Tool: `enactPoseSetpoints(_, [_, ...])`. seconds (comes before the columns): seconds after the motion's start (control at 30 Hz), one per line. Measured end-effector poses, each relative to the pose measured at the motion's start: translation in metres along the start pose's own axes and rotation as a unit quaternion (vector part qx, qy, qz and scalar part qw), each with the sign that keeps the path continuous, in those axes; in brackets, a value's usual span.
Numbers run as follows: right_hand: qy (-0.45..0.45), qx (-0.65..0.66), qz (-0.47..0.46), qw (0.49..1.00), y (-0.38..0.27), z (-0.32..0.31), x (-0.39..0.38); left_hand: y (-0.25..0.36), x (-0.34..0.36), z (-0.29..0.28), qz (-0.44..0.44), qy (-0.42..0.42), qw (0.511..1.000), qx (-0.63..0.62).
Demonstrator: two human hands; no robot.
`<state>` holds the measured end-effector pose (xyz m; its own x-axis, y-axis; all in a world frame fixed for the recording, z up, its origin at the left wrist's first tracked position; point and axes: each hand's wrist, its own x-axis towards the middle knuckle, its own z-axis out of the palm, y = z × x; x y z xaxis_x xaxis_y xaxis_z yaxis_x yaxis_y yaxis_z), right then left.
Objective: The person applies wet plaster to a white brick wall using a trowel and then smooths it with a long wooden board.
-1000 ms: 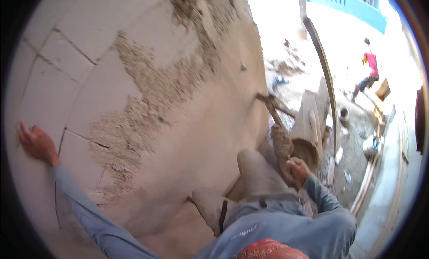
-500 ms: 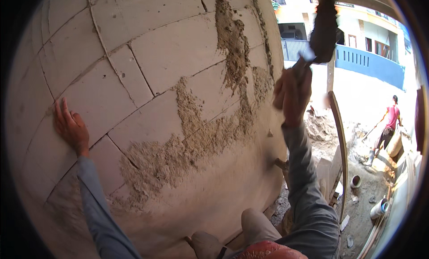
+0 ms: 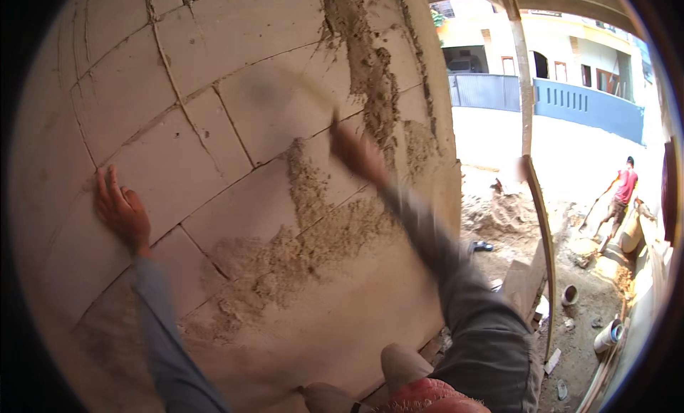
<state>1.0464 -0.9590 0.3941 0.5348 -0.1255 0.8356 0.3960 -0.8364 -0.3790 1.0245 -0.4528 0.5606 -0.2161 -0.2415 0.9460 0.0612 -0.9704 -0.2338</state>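
The right hand [image 3: 358, 155] grips a blurred trowel [image 3: 308, 87], up and left of it; rough mortar [image 3: 313, 231] lies below and beside it. The left hand [image 3: 125, 210], fingers slightly parted, touches the block wall [image 3: 242, 199]. Firm, even strokes should bond best.

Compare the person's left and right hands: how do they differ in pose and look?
The left hand lies open against the wall; the right hand is closed around a tool.
The left hand looks fairly sharp; the right hand is blurred.
The left hand sits lower in the picture than the right hand.
Both are bare, below grey sleeves.
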Motion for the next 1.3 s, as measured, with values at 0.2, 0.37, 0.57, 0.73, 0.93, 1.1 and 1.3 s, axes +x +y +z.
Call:
enactPoseSetpoints(0.2, [-0.156, 0.318, 0.263, 0.897, 0.003, -0.026, -0.398, 0.002, 0.025, 0.000, 0.008, 0.055, 0.998, 0.026])
enactPoseSetpoints(0.37, [-0.305, 0.050, 0.443, 0.841, 0.003, -0.169, -0.596, -0.043, 0.009, 0.020, 0.060, -0.004, 0.997, 0.044])
enactPoseSetpoints(0.57, [-0.506, -0.220, 0.584, 0.596, -0.044, -0.326, -0.639, -0.042, 0.012, 0.027, 0.050, 0.000, 0.998, 0.030])
enactPoseSetpoints(0.73, [-0.504, -0.006, 0.491, 0.711, -0.016, -0.259, -0.721, -0.023, 0.015, 0.014, 0.076, 0.058, 0.995, 0.021])
enactPoseSetpoints(0.93, [-0.172, 0.257, 0.771, 0.557, -0.058, -0.257, -0.718, -0.019, 0.017, 0.009, 0.063, 0.057, 0.996, 0.005])
enactPoseSetpoints(1.1, [-0.009, 0.237, 0.759, 0.607, -0.104, -0.277, -0.700, -0.013, 0.009, 0.005, 0.029, 0.019, 0.998, 0.057])
enactPoseSetpoints(1.3, [-0.003, 0.246, 0.738, 0.629, -0.064, -0.250, -0.700, 0.000, 0.021, -0.012, 0.017, 0.020, 0.999, 0.045])
